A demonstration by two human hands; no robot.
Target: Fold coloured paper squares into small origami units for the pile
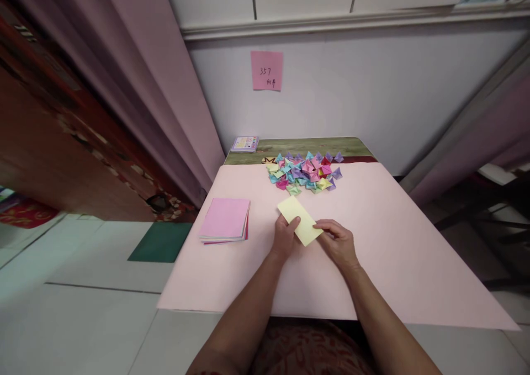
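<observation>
A pale yellow sheet of paper (301, 219), oblong in shape, is held tilted above the table between both hands. My left hand (285, 236) grips its left side, thumb on top and the other fingers hidden underneath. At its right corner, my right hand (337, 241) pinches the edge between thumb and fingertips. Beyond the sheet lies a heap of small folded paper pieces (306, 172) in pink, blue, purple, yellow and green. To the left of my hands sits a stack of square paper (226, 219) with a pink sheet uppermost.
Pink paper covers the table (397, 264); a green patterned surface (351, 144) shows at its far end. Small packets (244, 144) lie in the far left corner. A pink note (267, 71) hangs on the wall behind. Purple curtains (182, 88) flank the table.
</observation>
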